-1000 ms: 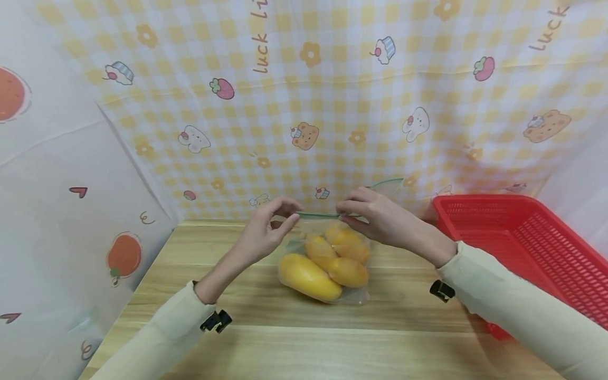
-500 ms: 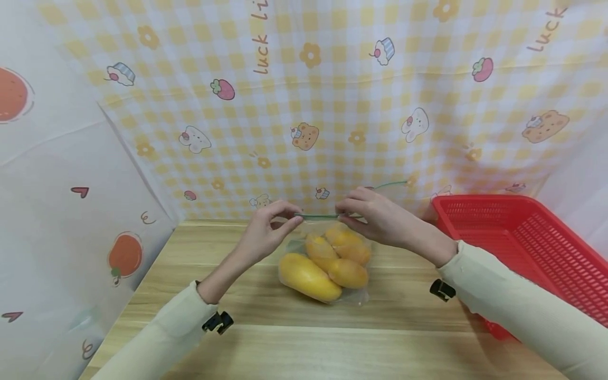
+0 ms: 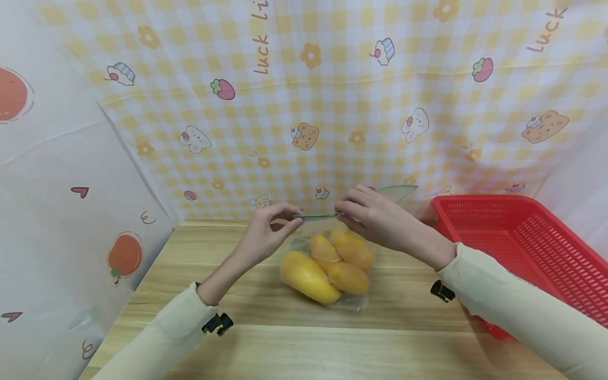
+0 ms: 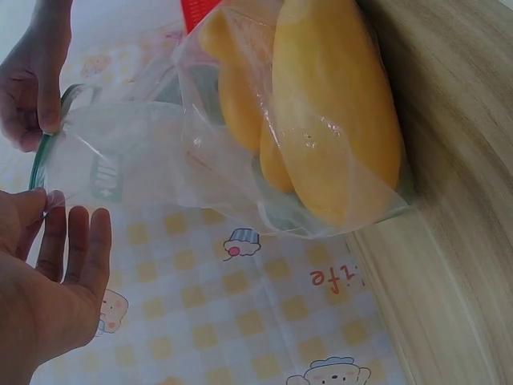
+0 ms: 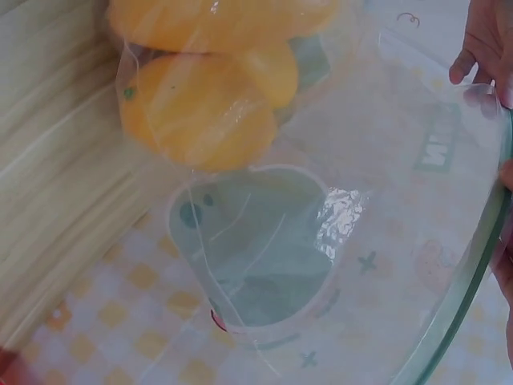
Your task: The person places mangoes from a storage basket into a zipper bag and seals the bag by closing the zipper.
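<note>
A clear zip bag (image 3: 328, 264) holding several yellow mangoes (image 3: 309, 274) stands on the wooden table (image 3: 247, 327). Its green zip strip (image 3: 317, 216) is stretched level between both hands. My left hand (image 3: 280, 219) pinches the strip's left end between thumb and forefinger. My right hand (image 3: 361, 214) pinches it further right, and the bag's free corner (image 3: 399, 189) sticks out behind that hand. In the left wrist view the mangoes (image 4: 337, 120) press against the plastic and the left hand's fingers (image 4: 64, 241) hold the green edge (image 4: 40, 160). The right wrist view shows the bag wall (image 5: 321, 241) and the zip edge (image 5: 473, 273) close up.
A red plastic basket (image 3: 522, 243) stands at the right side of the table, close to my right forearm. A yellow checked cloth with cartoon prints (image 3: 309, 105) hangs behind, and a white printed sheet (image 3: 57, 211) closes the left side.
The hands stay on the zip strip. The bag has tilted slightly right, and its free corner behind the right hand has lifted a little.
</note>
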A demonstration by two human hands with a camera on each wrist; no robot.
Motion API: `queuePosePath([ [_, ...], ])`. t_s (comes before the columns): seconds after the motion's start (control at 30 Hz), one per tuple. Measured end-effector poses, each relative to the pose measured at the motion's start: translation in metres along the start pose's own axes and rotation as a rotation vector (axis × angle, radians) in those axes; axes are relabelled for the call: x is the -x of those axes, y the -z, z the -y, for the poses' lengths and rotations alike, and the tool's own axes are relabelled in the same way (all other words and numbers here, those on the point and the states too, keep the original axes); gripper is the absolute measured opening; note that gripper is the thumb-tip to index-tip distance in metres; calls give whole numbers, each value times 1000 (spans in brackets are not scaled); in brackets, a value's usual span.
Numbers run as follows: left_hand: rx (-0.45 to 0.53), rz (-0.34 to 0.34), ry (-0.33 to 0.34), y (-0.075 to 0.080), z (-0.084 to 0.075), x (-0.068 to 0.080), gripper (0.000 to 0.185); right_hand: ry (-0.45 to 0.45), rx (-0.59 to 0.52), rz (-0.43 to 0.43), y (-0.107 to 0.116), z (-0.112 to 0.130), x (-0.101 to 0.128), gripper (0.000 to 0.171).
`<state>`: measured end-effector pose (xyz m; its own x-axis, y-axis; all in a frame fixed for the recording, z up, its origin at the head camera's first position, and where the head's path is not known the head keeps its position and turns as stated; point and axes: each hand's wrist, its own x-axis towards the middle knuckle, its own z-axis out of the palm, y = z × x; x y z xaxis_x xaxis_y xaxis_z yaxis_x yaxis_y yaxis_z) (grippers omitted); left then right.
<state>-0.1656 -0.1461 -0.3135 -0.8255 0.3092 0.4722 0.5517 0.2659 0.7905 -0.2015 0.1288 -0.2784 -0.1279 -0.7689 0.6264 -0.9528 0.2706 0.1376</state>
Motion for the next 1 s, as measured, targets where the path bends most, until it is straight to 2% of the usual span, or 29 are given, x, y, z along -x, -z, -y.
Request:
queuePosePath([
  [0.23,5,1,-48,0,1,0,10,26,70,13,1,0,1,29],
  [0.43,-21,-10,-80,1,1,0,9,40,77,9,1,-1,1,28],
  [0.57,-43,-23,-92,1,-1,0,9,25,26,10,0,-2,0,27],
  [0.77,-32,-28,-98,2,-1,-1,10,-53,-101,26,0,-6,1,24],
  [1.0,-26,-28,-116,1,0,-2,10,-100,-136,71,3,-8,0,19],
])
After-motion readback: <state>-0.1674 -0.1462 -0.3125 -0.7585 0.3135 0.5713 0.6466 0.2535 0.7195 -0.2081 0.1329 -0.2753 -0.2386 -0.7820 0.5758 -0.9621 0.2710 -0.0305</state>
